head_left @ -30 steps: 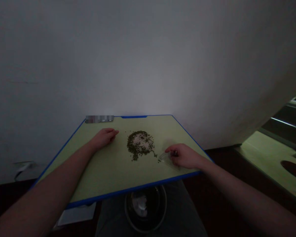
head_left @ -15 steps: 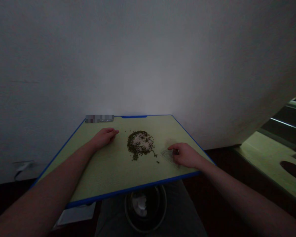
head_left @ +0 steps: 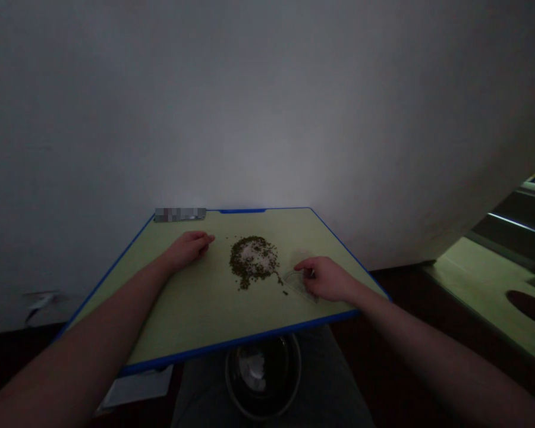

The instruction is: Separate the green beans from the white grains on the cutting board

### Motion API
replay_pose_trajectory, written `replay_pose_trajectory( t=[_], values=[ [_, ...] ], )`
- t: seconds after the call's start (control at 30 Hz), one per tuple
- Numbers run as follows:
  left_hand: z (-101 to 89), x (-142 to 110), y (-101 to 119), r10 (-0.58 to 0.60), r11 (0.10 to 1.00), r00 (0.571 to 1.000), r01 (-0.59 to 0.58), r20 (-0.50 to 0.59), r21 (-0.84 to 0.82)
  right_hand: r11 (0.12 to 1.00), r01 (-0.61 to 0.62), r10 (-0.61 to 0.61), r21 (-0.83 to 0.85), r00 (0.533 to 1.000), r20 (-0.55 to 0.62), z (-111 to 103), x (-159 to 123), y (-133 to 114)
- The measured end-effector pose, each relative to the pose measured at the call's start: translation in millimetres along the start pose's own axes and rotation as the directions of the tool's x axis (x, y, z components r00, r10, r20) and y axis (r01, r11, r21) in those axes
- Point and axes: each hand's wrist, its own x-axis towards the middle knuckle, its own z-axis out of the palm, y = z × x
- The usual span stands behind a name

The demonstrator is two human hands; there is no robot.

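In the middle of the tabletop [head_left: 196,309] lies a mixed heap of small green beans [head_left: 239,267] and white rice-like grains [head_left: 261,257]. A few beans trail off toward its lower right. My right hand [head_left: 327,279] grips a clear plastic protractor [head_left: 301,288] with bent fingers. Its straight edge faces the heap, close to the stray beans. My left hand [head_left: 189,248] rests on the tabletop left of the heap, fingers curled together, with nothing visible in them.
A dark shiny bowl [head_left: 294,380] sits on my lap below the table's blue front edge [head_left: 232,345]. A flat blurred object [head_left: 181,214] lies at the back left corner. The wall [head_left: 267,119] stands directly behind the table.
My right hand and the protractor have slid slightly left, closer to the heap and the stray beans. My left hand and the heap look unchanged.
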Motion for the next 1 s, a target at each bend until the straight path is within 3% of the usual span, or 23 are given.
replay_pose_trajectory(
  t=[0.37, 0.7, 1.0],
  values=[
    [-0.3, -0.8, 1.2, 0.0, 1.0, 1.0, 0.0, -0.004, 0.026, 0.995, -0.09, 0.089, -0.043, 0.996, -0.028, -8.8, 5.6, 8.3],
    [0.8, -0.5, 0.7, 0.005, 1.0, 1.0, -0.005, -0.018, 0.012, 0.998, 0.045, -0.046, -0.041, 0.999, -0.017, -0.2, 10.1, -0.1],
    [-0.2, 0.7, 0.2, -0.012, 1.0, 1.0, 0.012, -0.002, 0.007, 0.997, -0.028, 0.027, -0.073, 1.0, -0.014, -3.0, 11.9, -1.5]
  ],
)
